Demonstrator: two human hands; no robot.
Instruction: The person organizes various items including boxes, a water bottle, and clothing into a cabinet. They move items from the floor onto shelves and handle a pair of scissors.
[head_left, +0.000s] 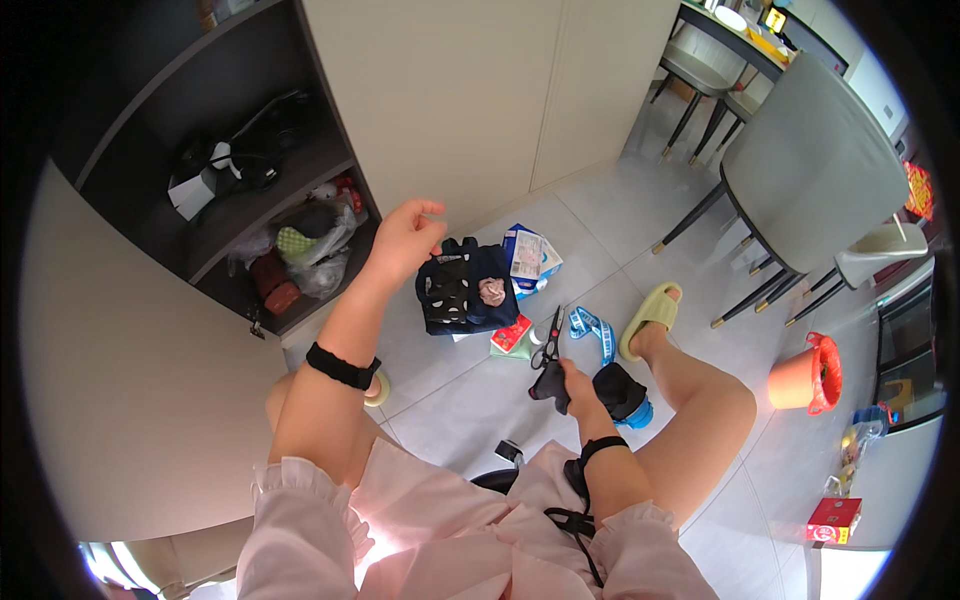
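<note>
My left hand (411, 238) is raised near the cabinet, its fingers bent and apart with nothing visible between them. Below and to its right lies a folded dark navy cloth bag (491, 259) on the floor. A black polka-dot cloth (448, 289) and a crumpled pink scrunchie (492, 292) rest on it. My right hand (579, 386) grips a small dark grey cloth item (551, 386). Black-handled scissors (553, 341) lie just beyond that cloth. Right of the scissors is a blue ribbon with white writing (595, 330). A black cloth item with blue beneath (621, 394) sits beside my right hand.
Blue-and-white packages (529, 259) and a red packet (512, 334) lie around the bag. The open cabinet (259, 195) at left holds cables and plastic bags. A grey chair (814, 165) and an orange bin (791, 381) stand at right. A red box (834, 517) is farther down.
</note>
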